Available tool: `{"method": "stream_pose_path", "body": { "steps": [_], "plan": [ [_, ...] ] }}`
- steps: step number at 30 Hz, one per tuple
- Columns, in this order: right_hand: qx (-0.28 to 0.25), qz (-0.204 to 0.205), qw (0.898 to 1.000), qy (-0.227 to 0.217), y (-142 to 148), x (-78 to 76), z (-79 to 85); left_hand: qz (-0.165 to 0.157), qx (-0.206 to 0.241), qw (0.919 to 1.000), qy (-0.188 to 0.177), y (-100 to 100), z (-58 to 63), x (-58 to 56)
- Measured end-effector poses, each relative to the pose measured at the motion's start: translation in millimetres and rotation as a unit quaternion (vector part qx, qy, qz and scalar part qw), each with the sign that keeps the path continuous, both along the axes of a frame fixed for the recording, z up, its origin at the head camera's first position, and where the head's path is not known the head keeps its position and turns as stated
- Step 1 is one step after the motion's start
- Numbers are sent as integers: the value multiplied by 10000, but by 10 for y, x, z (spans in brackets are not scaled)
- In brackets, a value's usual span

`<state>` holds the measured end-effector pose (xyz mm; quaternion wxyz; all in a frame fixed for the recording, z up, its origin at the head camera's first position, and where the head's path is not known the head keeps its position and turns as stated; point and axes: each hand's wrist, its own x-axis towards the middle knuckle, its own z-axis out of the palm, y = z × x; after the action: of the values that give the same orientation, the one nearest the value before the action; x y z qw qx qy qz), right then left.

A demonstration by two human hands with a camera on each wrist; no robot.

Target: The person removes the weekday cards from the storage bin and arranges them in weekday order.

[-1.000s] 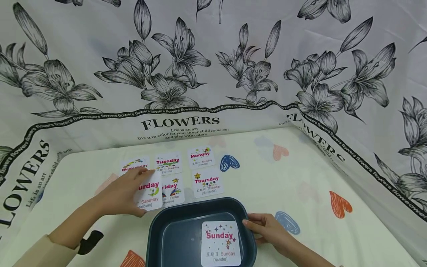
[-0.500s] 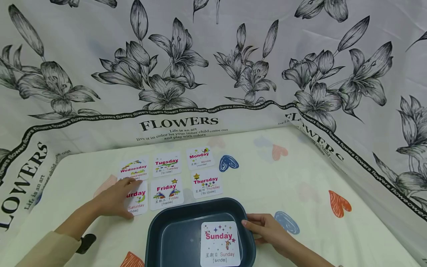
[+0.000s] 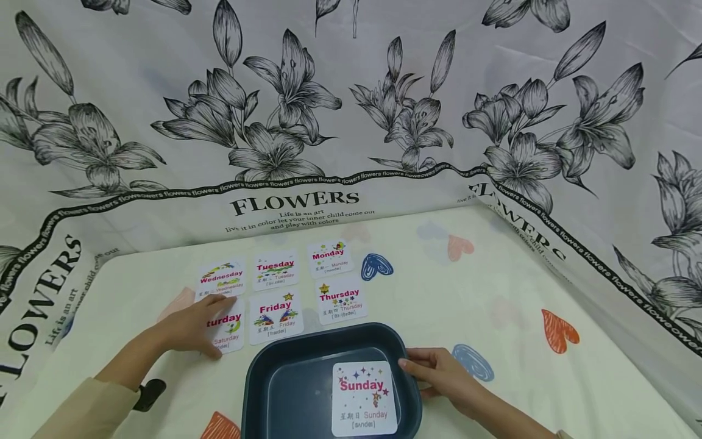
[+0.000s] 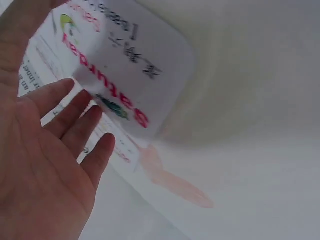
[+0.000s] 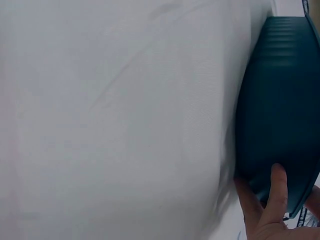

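My left hand (image 3: 186,326) holds the white Saturday card (image 3: 233,343) at its edges between thumb and fingers, at the left end of the near card row. The hand covers the card's left part. In the left wrist view the card (image 4: 150,60) reaches past the fingertips. My right hand (image 3: 441,378) grips the right side of a dark blue tray (image 3: 296,396), thumb at the rim. The right wrist view shows its fingers against the tray's outer wall (image 5: 275,115). A Sunday card (image 3: 364,399) lies in the tray.
Behind lie the Wednesday (image 3: 221,277), Tuesday (image 3: 276,270) and Monday (image 3: 330,259) cards. Friday (image 3: 276,316) and Thursday (image 3: 341,300) cards lie in the nearer row. A pale cloth with printed hearts (image 3: 559,331) covers the table; a flowered curtain (image 3: 296,134) stands behind.
My left hand has moved the Saturday card left, off the Friday card and to its left, then stayed nearly still. The right hand and tray keep their places.
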<state>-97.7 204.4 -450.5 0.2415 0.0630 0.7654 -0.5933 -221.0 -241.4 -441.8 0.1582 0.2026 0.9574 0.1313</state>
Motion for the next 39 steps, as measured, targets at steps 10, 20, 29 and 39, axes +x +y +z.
{"method": "stream_pose_path", "body": {
  "steps": [10,20,29,39],
  "plan": [
    [0,-86,10000,-42,30,16,-22,-523,992,9876,1100,846,425,141],
    [-86,-45,9999,-27,49,13,-25,-2020,937,9660,1315,1857,625,478],
    [-410,68,9991,24,58,5,-28,-2784,-1086,9514,744,2470,362,884],
    [-404,89,9991,39,35,9,-22,-2501,-2022,9425,905,2592,68,935]
  ]
}}
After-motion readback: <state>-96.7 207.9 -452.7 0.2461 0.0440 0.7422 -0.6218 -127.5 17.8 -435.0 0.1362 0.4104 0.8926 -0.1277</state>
